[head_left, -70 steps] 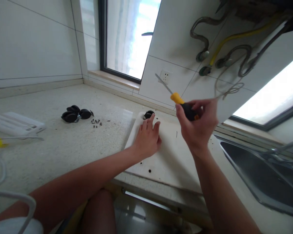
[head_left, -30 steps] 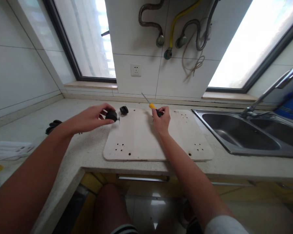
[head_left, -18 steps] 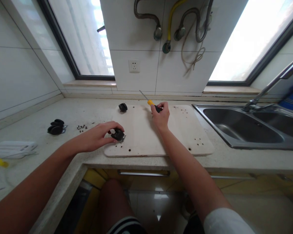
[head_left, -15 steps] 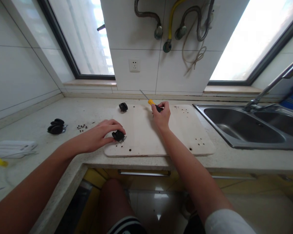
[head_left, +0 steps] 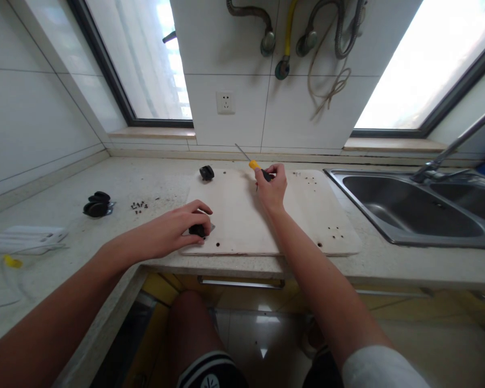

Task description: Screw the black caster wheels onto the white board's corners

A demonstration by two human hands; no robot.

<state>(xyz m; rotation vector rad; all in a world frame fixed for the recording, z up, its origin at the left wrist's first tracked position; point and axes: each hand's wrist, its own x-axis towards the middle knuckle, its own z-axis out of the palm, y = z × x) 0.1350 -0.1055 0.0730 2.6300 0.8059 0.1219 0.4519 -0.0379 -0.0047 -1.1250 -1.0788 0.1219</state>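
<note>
A pale board [head_left: 246,215] with small drilled holes near its corners lies flat on the counter. At its near left corner, my left hand [head_left: 189,223] is closed around a black caster wheel [head_left: 197,230], whose metal plate pokes out past the fingers. My right hand [head_left: 272,186], over the far middle of the board, grips a screwdriver [head_left: 254,164] with a yellow and black handle; its shaft points up and to the left. Another black caster [head_left: 206,173] stands at the board's far left corner. More black casters [head_left: 97,205] sit on the counter further left, beside several small screws [head_left: 139,206].
A double steel sink [head_left: 408,207] with a faucet [head_left: 432,167] is set in the counter [head_left: 145,178] to the right. A white power strip-like object [head_left: 28,240] and a yellow-tipped cable [head_left: 12,262] lie at the left. Pipes and a wall socket [head_left: 225,103] are behind.
My left hand has wrapped further over the caster and shifted it slightly, hiding more of it. My right hand holds the screwdriver much as before. The view has tilted a little.
</note>
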